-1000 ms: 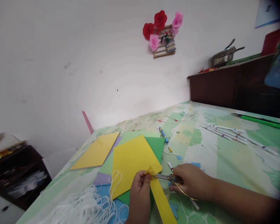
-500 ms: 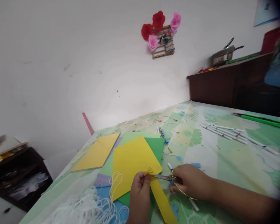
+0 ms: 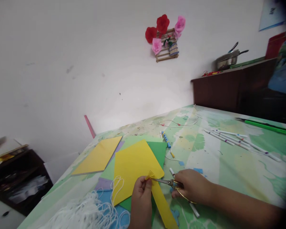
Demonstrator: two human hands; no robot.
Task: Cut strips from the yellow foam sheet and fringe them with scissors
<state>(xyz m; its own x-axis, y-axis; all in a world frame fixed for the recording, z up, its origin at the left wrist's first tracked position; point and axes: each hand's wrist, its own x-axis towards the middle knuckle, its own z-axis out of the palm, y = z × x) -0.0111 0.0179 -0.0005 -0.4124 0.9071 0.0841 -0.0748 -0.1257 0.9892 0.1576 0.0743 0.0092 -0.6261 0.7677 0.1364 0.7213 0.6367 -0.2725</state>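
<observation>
Between the thumb and fingers of my left hand [image 3: 141,200] is the end of a yellow paper strip [image 3: 164,208], pinched so that a small fringed tip stands up above the fingertips. My right hand [image 3: 193,184] grips gold-handled scissors [image 3: 168,182], their blades pointing left and reaching the strip just beside my left fingertips. Whether the blades are cutting into it I cannot tell. Behind my left hand lies a yellow sheet [image 3: 135,165] on top of green sheets [image 3: 158,152]. A white stick [image 3: 194,210] lies partly under my right hand.
A heap of white string [image 3: 81,211] covers the front left of the table. Farther back are a yellow board [image 3: 98,156], a small blue paper roll with a tassel [image 3: 166,140], several white pens [image 3: 228,140] and a green cutter [image 3: 268,126]. A dark cabinet [image 3: 216,92] borders the right.
The view has shifted slightly. Both hands, the scissors and the yellow strip keep nearly the same positions relative to each other.
</observation>
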